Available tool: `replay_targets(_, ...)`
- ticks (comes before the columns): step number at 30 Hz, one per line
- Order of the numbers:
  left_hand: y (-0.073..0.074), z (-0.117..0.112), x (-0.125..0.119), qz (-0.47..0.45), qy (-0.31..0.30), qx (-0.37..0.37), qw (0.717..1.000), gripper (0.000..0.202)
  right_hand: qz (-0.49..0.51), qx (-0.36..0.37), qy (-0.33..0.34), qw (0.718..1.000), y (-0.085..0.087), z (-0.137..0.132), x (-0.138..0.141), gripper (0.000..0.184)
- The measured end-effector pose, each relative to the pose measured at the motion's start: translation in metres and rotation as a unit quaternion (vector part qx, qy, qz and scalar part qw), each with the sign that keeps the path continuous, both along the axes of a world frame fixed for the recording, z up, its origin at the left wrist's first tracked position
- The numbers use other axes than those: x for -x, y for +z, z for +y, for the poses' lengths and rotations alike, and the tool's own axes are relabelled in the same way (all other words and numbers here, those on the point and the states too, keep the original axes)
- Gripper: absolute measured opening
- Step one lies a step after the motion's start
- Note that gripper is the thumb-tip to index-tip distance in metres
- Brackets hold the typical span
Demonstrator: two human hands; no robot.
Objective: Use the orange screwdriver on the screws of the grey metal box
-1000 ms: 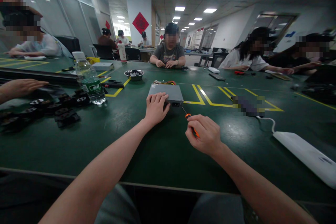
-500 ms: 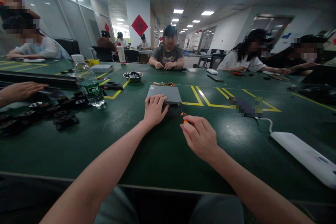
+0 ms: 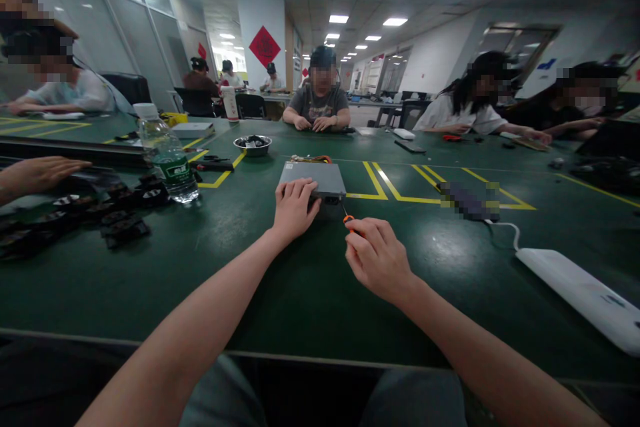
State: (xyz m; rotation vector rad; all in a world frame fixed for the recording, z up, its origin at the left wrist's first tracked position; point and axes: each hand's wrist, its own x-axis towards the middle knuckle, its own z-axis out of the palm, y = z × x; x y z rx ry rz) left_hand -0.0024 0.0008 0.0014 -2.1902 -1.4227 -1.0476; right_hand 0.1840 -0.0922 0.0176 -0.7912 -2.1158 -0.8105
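Observation:
A grey metal power supply unit lies on the green table, with coloured wires behind it and a black socket on its near side. My left hand grips its near left part, fingers over the top and thumb at the near side. In my right hand is a screwdriver with an orange and black handle, held between thumb and fingers. Its thin shaft reaches the near right corner of the unit. Whether the tip sits in a screw is too small to tell.
To the left are a water bottle, several black parts and another person's hand. A metal bowl with small items stands beyond. On the right, a white power bank has a cable. Co-workers sit around the table.
My right hand has turned slightly around the screwdriver handle. My left hand and the power supply unit stay in place.

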Motion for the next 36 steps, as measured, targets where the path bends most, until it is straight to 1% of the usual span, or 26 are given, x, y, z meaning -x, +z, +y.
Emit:
replay_targets(4,0.0006,-0.0007,-0.0001,-0.002,-0.001,0.003,1.0,0.031,0.042,0.0,-0.009,0.999,0.0032,0.0002,-0.0012,0.011)
replay_targets(8,0.0012,-0.0007,0.0002,0.0,-0.001,0.004,1.0,0.03,0.039,-0.017,0.008,0.999,0.002,0.0003,-0.0003,0.021)
replay_targets(11,0.0013,-0.0003,0.0002,-0.003,-0.005,0.005,1.0,0.031,0.022,0.005,0.024,0.999,-0.0011,0.0002,0.0018,0.023)
replay_targets(14,0.0011,-0.0001,0.0,-0.005,-0.007,0.008,1.0,0.031,0.037,0.016,0.007,0.999,-0.0006,-0.0001,0.0019,0.017)
replay_targets(16,0.0011,-0.0002,-0.0001,-0.005,-0.005,0.007,1.0,0.031,0.047,0.003,-0.011,0.999,0.0011,-0.0003,0.0007,0.013)
replay_targets(18,0.0012,-0.0005,0.0,-0.004,-0.004,0.006,1.0,0.031,0.041,-0.005,-0.018,0.999,0.0018,-0.0004,-0.0004,0.015)
replay_targets(22,0.0015,-0.001,0.0001,-0.002,-0.006,0.007,1.0,0.03,0.018,0.011,0.018,1.0,-0.0006,0.0,0.0,0.022)
replay_targets(24,0.0016,-0.001,0.0001,-0.003,-0.006,0.008,1.0,0.031,0.024,0.022,0.026,0.999,-0.0004,0.0,0.0008,0.019)
replay_targets(27,0.0015,-0.0008,0.0,-0.004,-0.005,0.007,1.0,0.031,0.033,0.01,-0.002,0.999,0.0031,-0.0007,0.0009,0.012)
replay_targets(30,0.0014,-0.0008,-0.0001,-0.004,-0.006,0.007,1.0,0.031,0.041,-0.011,-0.023,0.999,0.005,-0.0016,0.0007,0.017)
replay_targets(33,0.0017,-0.001,-0.0003,-0.007,-0.007,0.007,1.0,0.031,0.038,-0.007,-0.012,0.999,0.0027,-0.0017,0.0022,0.023)
replay_targets(36,0.0021,-0.0014,-0.0003,-0.005,-0.006,0.004,1.0,0.03,0.045,0.0,0.001,0.999,0.0021,-0.0018,0.0038,0.026)
